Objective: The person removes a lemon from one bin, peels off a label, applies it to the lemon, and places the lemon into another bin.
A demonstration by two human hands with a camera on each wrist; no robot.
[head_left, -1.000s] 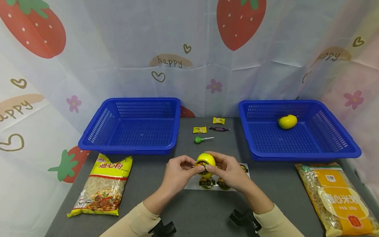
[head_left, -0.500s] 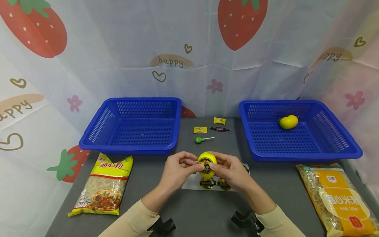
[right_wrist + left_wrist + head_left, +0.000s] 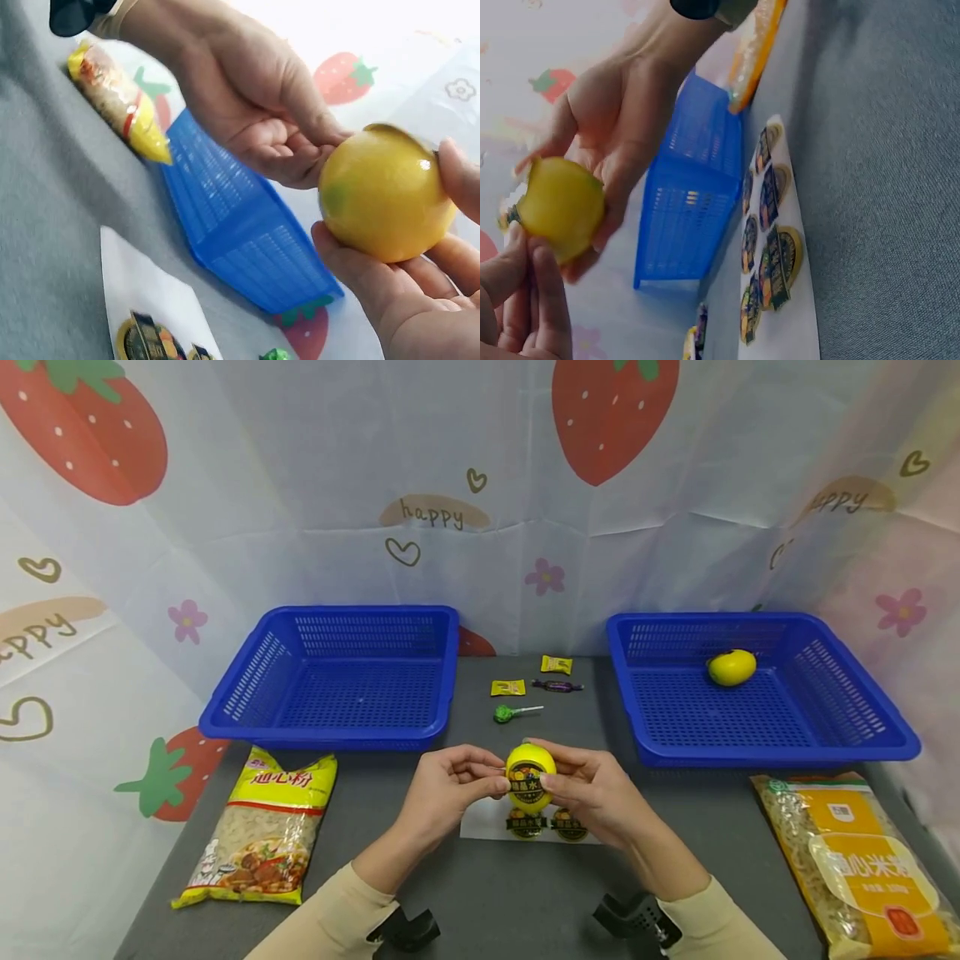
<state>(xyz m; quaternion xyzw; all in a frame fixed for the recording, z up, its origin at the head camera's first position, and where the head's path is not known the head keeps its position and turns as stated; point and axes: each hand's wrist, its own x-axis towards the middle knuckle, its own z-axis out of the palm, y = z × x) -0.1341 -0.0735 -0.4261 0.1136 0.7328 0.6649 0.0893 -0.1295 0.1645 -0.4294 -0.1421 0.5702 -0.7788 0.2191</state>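
A yellow lemon (image 3: pixel 534 757) is held up over the middle of the table, with a round black-and-gold sticker (image 3: pixel 527 783) on the side toward me. My right hand (image 3: pixel 600 789) grips the lemon from the right, thumb at the sticker's right edge. From the other side my left hand (image 3: pixel 448 789) pinches the sticker's left edge between thumb and fingers, right against the fruit. Below both hands lies a white sticker sheet (image 3: pixel 480 822), partly hidden by them; several more round labels (image 3: pixel 784 259) show on it in the left wrist view.
Blue baskets stand at back left (image 3: pixel 330 735) and back right (image 3: pixel 780 752); another lemon (image 3: pixel 732 667) lies in the right one. Between them are a green lollipop (image 3: pixel 504 714) and small wrapped candies (image 3: pixel 508 688). Bags of pasta (image 3: pixel 262 835) and noodles (image 3: pixel 855 860) flank the hands.
Both hands and the lemon have shifted slightly right. My left thumb has slid from the sticker's face to its left edge, and more of the sticker shows.
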